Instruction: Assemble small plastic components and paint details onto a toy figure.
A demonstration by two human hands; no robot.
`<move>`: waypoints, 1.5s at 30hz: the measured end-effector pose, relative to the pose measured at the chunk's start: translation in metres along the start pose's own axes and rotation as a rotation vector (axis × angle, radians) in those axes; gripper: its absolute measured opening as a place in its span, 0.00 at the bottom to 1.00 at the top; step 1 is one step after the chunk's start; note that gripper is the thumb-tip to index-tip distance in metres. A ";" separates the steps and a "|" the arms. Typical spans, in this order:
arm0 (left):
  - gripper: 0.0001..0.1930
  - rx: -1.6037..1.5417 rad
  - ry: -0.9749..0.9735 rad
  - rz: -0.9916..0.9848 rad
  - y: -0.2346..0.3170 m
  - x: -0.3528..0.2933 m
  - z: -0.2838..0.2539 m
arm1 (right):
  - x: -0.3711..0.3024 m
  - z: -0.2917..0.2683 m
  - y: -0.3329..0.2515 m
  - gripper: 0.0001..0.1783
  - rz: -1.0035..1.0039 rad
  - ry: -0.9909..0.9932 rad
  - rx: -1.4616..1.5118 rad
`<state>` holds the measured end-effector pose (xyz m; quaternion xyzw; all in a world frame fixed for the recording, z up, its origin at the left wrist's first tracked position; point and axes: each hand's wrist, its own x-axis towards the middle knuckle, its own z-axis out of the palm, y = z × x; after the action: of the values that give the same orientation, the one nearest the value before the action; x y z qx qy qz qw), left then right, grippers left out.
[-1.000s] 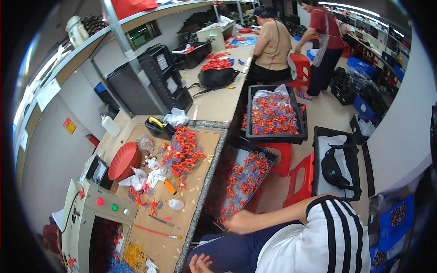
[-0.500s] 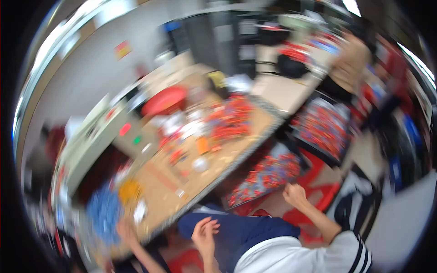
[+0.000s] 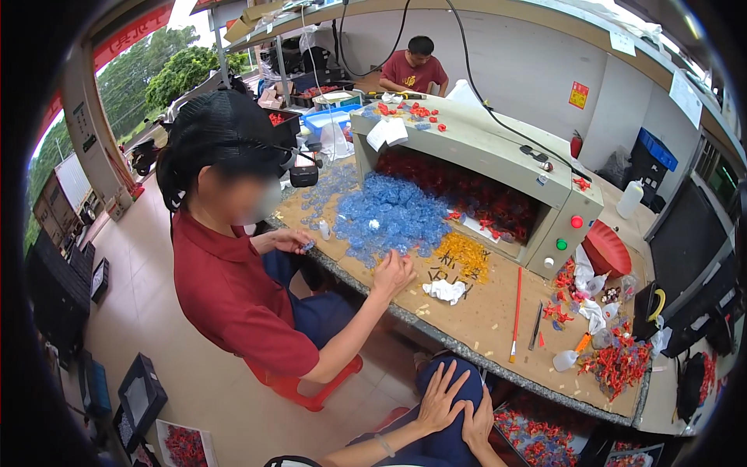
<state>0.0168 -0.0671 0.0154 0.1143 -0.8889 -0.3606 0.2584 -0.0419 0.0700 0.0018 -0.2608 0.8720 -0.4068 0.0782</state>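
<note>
My left hand lies flat on my knee in dark blue trousers, its fingers spread and nothing in them. A light band circles that wrist. Just right of it, my right hand rests along the side of the same knee, fingers stretched out and also holding nothing. The two hands are close together, near the workbench's front edge. On the bench beyond sit a heap of translucent blue plastic pieces, a smaller pile of yellow pieces and a crumpled white tissue.
A co-worker in a dark red shirt sits at my left, hands at the blue heap. A beige machine holds red pieces in its opening. A long red brush, small bottle and red bowl stand right.
My view has swung left, bringing the co-worker and blue heap into the middle. My hands, apart before with the right one closed, now rest together on my knee.
</note>
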 end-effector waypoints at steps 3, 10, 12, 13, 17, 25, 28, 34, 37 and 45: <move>0.32 -0.106 -0.047 0.009 -0.015 0.020 0.009 | 0.007 -0.002 0.001 0.35 -0.009 0.038 -0.004; 0.31 -0.183 0.057 0.016 -0.018 0.016 0.014 | 0.012 0.005 0.004 0.35 -0.086 0.154 0.033; 0.32 -0.238 0.054 -0.047 -0.028 0.010 0.018 | 0.002 0.005 0.008 0.35 -0.061 0.146 0.013; 0.32 -0.265 0.054 -0.094 -0.035 0.004 0.022 | 0.003 0.008 0.008 0.35 -0.059 0.138 -0.001; 0.30 -0.657 0.103 -0.338 -0.101 -0.007 0.068 | 0.001 0.003 0.003 0.34 0.026 0.140 0.009; 0.32 -1.448 0.081 -1.419 -0.235 -0.050 0.130 | 0.004 0.001 0.000 0.32 0.012 0.169 -0.013; 0.27 -1.450 0.037 -1.480 -0.228 -0.045 0.137 | 0.004 -0.003 0.009 0.33 0.017 0.180 -0.025; 0.17 -1.519 -0.117 -1.123 -0.236 -0.070 0.135 | 0.005 -0.006 0.009 0.32 0.039 0.195 -0.026; 0.13 -1.235 0.124 -1.164 -0.264 -0.069 0.142 | 0.003 -0.004 0.005 0.32 0.047 0.174 -0.013; 0.11 -0.785 0.372 -1.154 -0.358 0.042 0.132 | -0.001 0.002 0.000 0.31 0.061 0.173 -0.017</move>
<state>-0.0843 -0.2626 -0.2998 0.5238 -0.4330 -0.7069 0.1958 -0.0403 0.0688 0.0006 -0.1987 0.8865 -0.4177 0.0125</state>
